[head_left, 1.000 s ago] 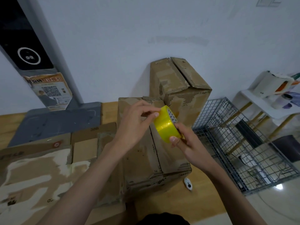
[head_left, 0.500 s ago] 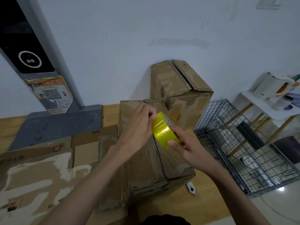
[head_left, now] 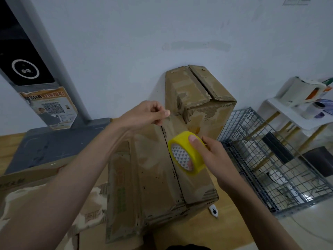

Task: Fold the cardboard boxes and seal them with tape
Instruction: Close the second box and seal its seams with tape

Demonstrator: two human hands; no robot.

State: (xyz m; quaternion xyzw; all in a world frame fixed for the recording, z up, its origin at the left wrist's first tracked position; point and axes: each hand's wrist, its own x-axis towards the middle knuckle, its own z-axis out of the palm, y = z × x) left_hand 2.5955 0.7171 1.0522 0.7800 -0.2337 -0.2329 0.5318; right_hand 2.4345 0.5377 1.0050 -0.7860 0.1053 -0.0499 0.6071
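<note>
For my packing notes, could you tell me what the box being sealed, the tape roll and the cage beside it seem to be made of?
Box: brown corrugated cardboard, matt and scuffed, its surface layer torn in patches. Tape roll: glossy translucent yellow plastic film, apparently on a printed card core. Cage: grey wire mesh, probably coated metal.

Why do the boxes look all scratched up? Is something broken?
Not broken, just worn. The brown cardboard box by the wall has its top layer torn off in pale, ragged patches, showing the ribbed inside. The flattened cardboard at the lower left is peeled the same way. The nearer cardboard box being taped is scuffed.
</note>
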